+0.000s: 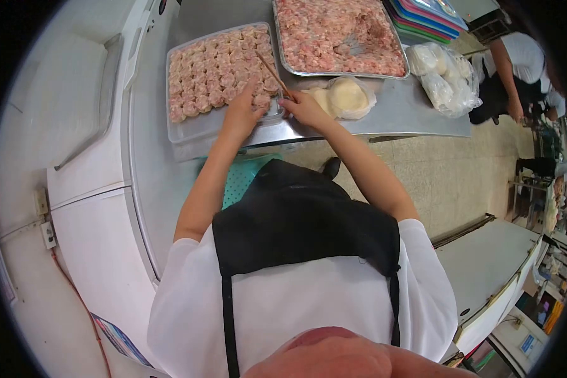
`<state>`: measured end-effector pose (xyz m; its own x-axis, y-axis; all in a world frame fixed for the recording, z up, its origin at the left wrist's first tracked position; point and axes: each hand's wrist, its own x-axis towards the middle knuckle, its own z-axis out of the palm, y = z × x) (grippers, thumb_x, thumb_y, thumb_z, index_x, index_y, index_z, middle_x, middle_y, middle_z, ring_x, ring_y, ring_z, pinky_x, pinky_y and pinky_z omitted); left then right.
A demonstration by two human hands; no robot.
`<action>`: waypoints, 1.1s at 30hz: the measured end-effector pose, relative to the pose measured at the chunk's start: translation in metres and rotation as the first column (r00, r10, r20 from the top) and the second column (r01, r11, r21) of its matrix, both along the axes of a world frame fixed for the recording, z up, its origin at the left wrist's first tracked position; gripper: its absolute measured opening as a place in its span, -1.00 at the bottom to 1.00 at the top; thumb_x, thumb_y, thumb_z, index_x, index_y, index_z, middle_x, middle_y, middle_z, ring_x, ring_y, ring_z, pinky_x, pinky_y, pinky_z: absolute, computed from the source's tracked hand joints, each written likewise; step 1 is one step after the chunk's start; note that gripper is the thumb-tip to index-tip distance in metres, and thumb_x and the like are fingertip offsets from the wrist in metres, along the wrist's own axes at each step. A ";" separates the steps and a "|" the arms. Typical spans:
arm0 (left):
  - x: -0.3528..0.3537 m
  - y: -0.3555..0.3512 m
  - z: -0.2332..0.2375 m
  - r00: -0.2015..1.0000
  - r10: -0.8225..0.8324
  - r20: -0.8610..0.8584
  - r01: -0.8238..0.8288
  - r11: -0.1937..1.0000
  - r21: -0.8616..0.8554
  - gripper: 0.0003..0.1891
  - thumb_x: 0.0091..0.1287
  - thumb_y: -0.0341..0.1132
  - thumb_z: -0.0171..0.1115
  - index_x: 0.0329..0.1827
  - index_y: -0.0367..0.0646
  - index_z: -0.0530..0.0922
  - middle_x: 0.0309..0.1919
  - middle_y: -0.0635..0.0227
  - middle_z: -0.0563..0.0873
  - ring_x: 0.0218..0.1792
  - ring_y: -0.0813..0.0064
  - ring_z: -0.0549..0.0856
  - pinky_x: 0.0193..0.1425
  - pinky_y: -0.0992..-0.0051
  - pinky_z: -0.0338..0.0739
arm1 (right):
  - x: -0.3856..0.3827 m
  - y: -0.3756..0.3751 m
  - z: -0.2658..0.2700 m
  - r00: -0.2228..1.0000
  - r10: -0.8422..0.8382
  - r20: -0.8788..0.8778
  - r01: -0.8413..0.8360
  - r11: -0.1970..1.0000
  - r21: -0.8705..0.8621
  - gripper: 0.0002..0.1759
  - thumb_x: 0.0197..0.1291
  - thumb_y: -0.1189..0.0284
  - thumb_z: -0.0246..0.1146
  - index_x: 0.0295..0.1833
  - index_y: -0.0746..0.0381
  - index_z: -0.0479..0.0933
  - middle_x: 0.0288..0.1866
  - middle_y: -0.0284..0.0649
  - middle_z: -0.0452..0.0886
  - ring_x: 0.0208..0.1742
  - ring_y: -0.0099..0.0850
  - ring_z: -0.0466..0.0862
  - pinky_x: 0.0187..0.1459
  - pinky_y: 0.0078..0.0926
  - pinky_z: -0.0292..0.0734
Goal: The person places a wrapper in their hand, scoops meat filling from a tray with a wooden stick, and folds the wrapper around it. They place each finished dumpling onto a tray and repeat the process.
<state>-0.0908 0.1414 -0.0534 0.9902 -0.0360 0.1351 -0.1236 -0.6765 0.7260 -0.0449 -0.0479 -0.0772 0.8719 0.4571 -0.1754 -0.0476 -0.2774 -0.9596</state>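
Note:
Rows of small meat-filled dumplings [208,72] fill most of a clear tray [198,129] on the steel table. At the tray's lower right corner, my left hand [246,110] has its fingers around or beside one dumpling [262,101]; its grip is partly hidden. My right hand [304,107] is closed on a thin brown stick [274,74], which slants up and left over the dumplings. Just right of that hand lies a stack of round pale wrappers [348,96] on plastic. Behind it, a large metal tray [346,74] holds ground meat filling [321,38].
Bagged pale items [444,75] sit at the table's right, below stacked coloured lids [425,19]. The steel table's front edge [409,129] is near my forearms. A green perforated basket [236,179] is below. A person in white [523,60] is at the right.

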 end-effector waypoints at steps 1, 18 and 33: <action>0.003 -0.005 -0.004 0.999 -0.016 0.033 0.016 1.000 -0.023 -0.29 0.12 -0.33 0.38 0.37 -0.13 0.30 0.12 -0.04 0.59 0.14 -0.01 0.57 0.16 0.21 0.49 | 0.001 0.001 -0.006 1.000 -0.010 0.003 0.010 1.000 0.016 -0.64 0.28 0.24 0.22 -0.06 0.36 0.54 -0.45 -0.23 0.61 -0.44 -0.50 0.60 -0.36 -0.49 0.50; 0.022 -0.019 -0.004 0.995 0.000 -0.102 0.021 0.979 0.201 -0.24 0.09 -0.36 0.41 0.40 -0.16 0.27 -0.09 -0.07 0.67 -0.10 -0.03 0.68 -0.04 0.19 0.55 | -0.007 -0.001 -0.026 0.996 -0.080 -0.036 0.085 0.981 0.172 -0.52 0.26 0.33 0.28 0.21 0.35 0.44 -0.32 -0.27 0.62 -0.35 -0.56 0.55 -0.28 -0.54 0.50; 0.022 -0.037 0.012 0.977 0.127 -0.172 -0.106 0.986 0.130 -0.20 0.10 -0.33 0.36 0.43 -0.23 0.19 -0.11 -0.18 0.65 -0.08 -0.10 0.65 -0.04 0.13 0.55 | 0.010 -0.044 0.012 0.983 0.181 -0.026 -0.181 0.983 0.019 -0.45 0.22 0.27 0.32 0.25 0.31 0.44 -0.31 -0.29 0.60 -0.33 -0.56 0.56 -0.31 -0.55 0.46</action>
<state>-0.0691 0.1041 -0.0416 0.9962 0.0759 -0.0428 0.0857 -0.7618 0.6421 -0.0352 -0.0916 -0.0649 0.7696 0.6098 -0.1896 -0.0247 -0.2683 -0.9630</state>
